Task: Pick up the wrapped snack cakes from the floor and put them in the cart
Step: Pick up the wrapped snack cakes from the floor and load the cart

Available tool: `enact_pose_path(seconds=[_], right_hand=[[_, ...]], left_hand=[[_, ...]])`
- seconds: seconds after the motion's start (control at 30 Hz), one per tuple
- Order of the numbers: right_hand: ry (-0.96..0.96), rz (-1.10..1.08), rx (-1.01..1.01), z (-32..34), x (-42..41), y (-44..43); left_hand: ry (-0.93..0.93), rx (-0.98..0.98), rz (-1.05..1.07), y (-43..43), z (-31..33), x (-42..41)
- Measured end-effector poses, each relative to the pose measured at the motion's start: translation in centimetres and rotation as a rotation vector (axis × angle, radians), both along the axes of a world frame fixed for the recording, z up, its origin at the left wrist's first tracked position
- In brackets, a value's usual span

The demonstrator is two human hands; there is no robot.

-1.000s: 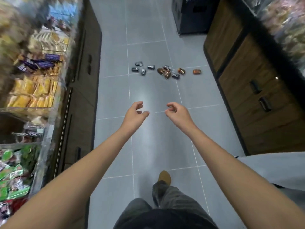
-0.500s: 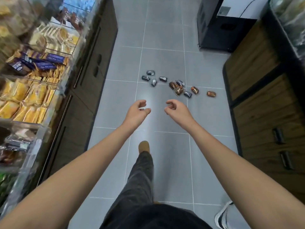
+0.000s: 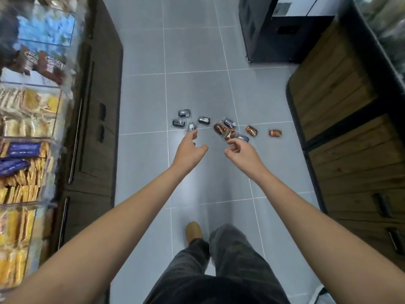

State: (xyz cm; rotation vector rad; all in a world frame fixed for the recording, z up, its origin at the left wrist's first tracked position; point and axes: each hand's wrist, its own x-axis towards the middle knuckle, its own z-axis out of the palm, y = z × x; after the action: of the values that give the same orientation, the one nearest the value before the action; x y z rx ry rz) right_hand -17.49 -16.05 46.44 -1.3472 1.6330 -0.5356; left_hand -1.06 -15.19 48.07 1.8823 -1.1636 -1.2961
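Stepped closer: left hand (image 3: 189, 148) and right hand (image 3: 241, 153), loosely curled and empty, now near the snack cakes (image 3: 221, 128) on the floor (image 3: 197, 91), first grab likely next.

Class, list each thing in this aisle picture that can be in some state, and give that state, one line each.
left-hand grip: fingers loosely curled, holding nothing.
right-hand grip: fingers loosely curled, holding nothing.
snack cakes: wrapped, scattered on the floor, none picked up.
left cabinet doors: closed.
right wooden drawers: closed.
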Motion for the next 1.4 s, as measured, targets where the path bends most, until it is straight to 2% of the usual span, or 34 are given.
enact_pose_path(seconds=[0.43,0.63,0.77,1.03,1.2,1.3,1.4], right_hand=[[-0.011,-0.016,0.097,-5.0,-0.5,-22.7],[-0.023,0.065,0.172,-8.2,1.2,-32.6],[0.036,0.164,0.178,-12.0,3.0,-37.8],[0.193,0.238,0.261,-26.5,6.0,-46.6],[0.227,0.248,0.281,-39.1,8.6,-51.1],[0.227,0.202,0.288,-47.3,9.5,-53.1],[0.284,0.289,0.276,-55.8,9.4,-53.8]], left_hand=[[-0.095,0.175,-0.039,-21.4,-5.5,0.1],[-0.11,0.232,0.032,-29.8,-9.4,1.8],[-0.162,0.256,0.011,-34.4,-13.8,3.6],[-0.154,0.433,-0.02,-42.9,-29.4,6.3],[-0.23,0.473,-0.066,-46.9,-42.5,7.4],[-0.238,0.508,-0.021,-48.3,-51.0,7.3],[-0.238,0.54,0.035,-49.0,-59.5,6.6]])
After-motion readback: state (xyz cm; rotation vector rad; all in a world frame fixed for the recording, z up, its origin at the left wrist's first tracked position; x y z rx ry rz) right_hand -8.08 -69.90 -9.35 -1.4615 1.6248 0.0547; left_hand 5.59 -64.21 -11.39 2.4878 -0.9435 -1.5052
